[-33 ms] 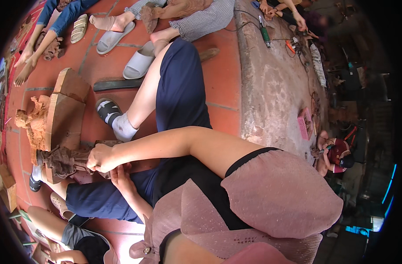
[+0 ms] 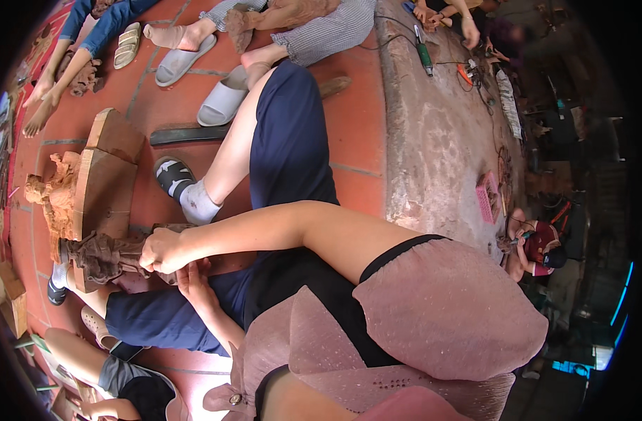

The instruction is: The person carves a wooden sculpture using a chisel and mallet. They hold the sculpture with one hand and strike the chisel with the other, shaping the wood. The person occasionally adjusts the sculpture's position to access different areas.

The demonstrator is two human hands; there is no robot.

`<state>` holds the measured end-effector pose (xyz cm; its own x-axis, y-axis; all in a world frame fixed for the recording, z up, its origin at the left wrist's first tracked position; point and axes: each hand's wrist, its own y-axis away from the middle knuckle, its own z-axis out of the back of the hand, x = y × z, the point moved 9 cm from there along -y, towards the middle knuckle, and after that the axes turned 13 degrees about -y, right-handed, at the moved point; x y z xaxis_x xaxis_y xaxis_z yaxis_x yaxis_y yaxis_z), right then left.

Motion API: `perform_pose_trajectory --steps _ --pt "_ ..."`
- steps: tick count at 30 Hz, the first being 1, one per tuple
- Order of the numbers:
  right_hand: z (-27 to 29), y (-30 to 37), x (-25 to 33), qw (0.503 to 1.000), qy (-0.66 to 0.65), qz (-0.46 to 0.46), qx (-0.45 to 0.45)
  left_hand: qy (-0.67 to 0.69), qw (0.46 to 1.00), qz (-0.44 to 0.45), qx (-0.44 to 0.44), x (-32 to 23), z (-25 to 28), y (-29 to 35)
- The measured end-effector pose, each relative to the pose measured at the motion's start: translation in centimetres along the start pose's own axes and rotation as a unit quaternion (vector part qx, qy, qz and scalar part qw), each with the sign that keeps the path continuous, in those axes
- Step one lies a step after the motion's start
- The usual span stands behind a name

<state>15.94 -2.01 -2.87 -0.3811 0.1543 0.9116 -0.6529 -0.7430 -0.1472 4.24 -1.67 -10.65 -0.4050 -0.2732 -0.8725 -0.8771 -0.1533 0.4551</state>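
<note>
A dark brown carved wooden figure (image 2: 103, 258) lies across in front of my lap, with deep folds cut in its surface. My right hand (image 2: 164, 251) is closed in a fist on top of its near part; whatever the fingers hold is hidden. Just below, my left hand (image 2: 194, 282) grips the near end of the carving from underneath, its fingers partly covered. Beyond the figure stands an angular wooden block (image 2: 109, 179). A lighter orange-brown carving (image 2: 60, 195) sits against the block's far side.
Tiled floor (image 2: 352, 140) surrounds my legs. A dark flat bar (image 2: 187, 135) and grey slippers (image 2: 222, 98) lie near my foot. On the concrete strip at right are a green handheld tool (image 2: 424, 57), cables and a pink basket (image 2: 486, 198). Several other people sit around.
My hands and the carving have hardly moved. At the upper right, another person's hand has shifted slightly to the left.
</note>
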Motion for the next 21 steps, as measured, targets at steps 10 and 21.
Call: perform_pose_trajectory --steps 10,21 --pt "1.3 0.5 0.3 0.998 -0.018 -0.036 0.052 0.001 1.000 0.008 -0.019 -0.1 0.2 0.0" --pt "1.8 0.8 0.6 1.000 -0.014 -0.018 0.015 0.016 0.999 0.013 -0.028 -0.1 0.2 0.2"
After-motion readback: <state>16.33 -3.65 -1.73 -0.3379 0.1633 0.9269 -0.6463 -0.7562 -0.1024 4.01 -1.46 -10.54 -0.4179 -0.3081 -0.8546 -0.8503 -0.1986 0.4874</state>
